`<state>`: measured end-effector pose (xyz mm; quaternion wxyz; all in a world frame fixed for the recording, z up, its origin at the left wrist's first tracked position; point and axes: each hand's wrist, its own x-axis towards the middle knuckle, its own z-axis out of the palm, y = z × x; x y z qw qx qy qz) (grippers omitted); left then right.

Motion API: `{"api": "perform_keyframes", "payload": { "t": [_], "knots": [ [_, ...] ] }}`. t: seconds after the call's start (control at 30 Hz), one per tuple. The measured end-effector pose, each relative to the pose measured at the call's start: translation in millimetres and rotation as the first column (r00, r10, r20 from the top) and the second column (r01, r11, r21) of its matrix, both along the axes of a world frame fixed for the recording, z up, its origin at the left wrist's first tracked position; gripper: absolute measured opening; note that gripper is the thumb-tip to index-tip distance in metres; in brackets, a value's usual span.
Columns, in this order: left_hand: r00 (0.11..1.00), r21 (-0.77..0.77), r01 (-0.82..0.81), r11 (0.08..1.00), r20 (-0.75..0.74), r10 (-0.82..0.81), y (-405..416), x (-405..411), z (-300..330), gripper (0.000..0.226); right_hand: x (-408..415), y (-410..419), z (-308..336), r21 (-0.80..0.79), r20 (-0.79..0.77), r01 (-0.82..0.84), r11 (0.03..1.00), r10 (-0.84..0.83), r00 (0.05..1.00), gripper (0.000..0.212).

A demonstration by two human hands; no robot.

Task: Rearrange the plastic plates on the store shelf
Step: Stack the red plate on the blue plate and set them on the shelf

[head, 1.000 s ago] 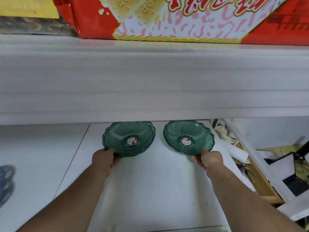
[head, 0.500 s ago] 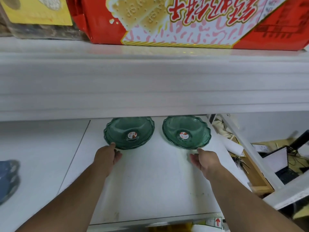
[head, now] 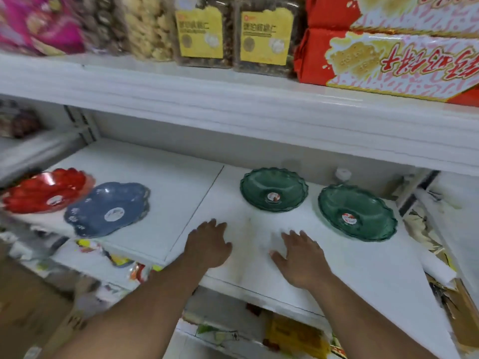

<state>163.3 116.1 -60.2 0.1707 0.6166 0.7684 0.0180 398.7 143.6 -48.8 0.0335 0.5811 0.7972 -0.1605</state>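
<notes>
Now withdrawn from green plates (head: 274, 189) since earlier: left hand (head: 208, 246), right hand (head: 302, 256), fingers spread, holding nothing. Likely light, stiff, slick; best pinched at scalloped rim.

Red plate (head: 44, 194) motion-blurred at the left edge; labels on green plates (head: 274, 189) unreadable.

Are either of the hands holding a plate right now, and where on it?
Nothing is held. The left hand and right hand are open over the shelf, short of both green plates.
</notes>
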Motion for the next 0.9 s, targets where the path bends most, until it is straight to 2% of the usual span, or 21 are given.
{"api": "perform_keyframes", "payload": {
  "t": [0.13, 0.3, 0.43, 0.67, 0.9],
  "knots": [
    [0.990, -0.019, -0.120, 0.993, -0.071, 0.118, -68, -12, 12, 0.070, -27, -30, 8, -0.021, 0.099, -0.231, 0.973, 0.232, 0.968, 0.075],
    [0.955, -0.022, -0.288, 0.957, -0.084, 0.286, -147, -30, 23, 0.064, -61, -76, 9, -0.042, 0.050, -0.373, 0.927, 0.374, 0.926, 0.076],
    [0.911, -0.015, -0.411, 0.911, -0.031, 0.411, -199, -53, 26, 0.068, -94, -109, 14, -0.043, 0.020, -0.464, 0.885, 0.465, 0.885, 0.075],
    [0.848, 0.011, -0.528, 0.849, -0.040, 0.528, -256, -115, 31, 0.068, -169, -145, 23, -0.023, 0.033, -0.529, 0.848, 0.530, 0.847, 0.074],
    [0.811, 0.010, -0.585, 0.811, 0.029, 0.585, -291, -207, 26, 0.067, -256, -168, 17, 0.009, 0.018, -0.486, 0.874, 0.486, 0.874, 0.072]
  ]
}}
